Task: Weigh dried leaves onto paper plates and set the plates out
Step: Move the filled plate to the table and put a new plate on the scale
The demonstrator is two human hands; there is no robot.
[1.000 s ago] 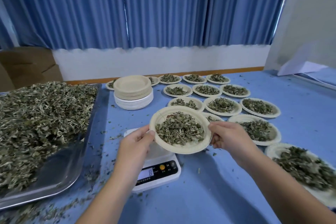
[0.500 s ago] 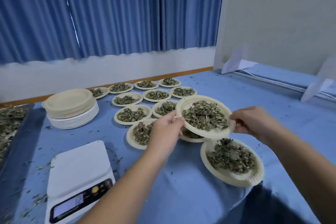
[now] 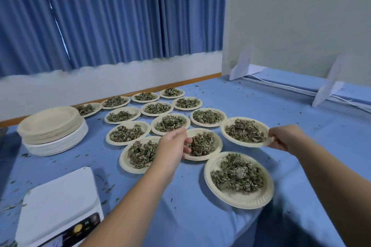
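Note:
A paper plate of dried leaves (image 3: 230, 135) lies at the right end of the rows of filled plates on the blue table. My right hand (image 3: 285, 138) pinches its right rim. My left hand (image 3: 173, 146) hovers over the neighbouring filled plates with its fingers loosely curled and nothing in them, apart from the plate's left rim. A white scale (image 3: 60, 204) stands bare at the lower left.
A stack of unused paper plates (image 3: 51, 126) stands at the left. Several filled plates, such as the nearest one (image 3: 239, 198), cover the table's middle. A grey board on white feet (image 3: 301, 16) stands at the back right. Leaf crumbs dot the blue cloth (image 3: 281, 106).
The plate went from above the scale rightward to the end of the rows. My left hand has let go of its rim and drawn back; my right hand still holds it.

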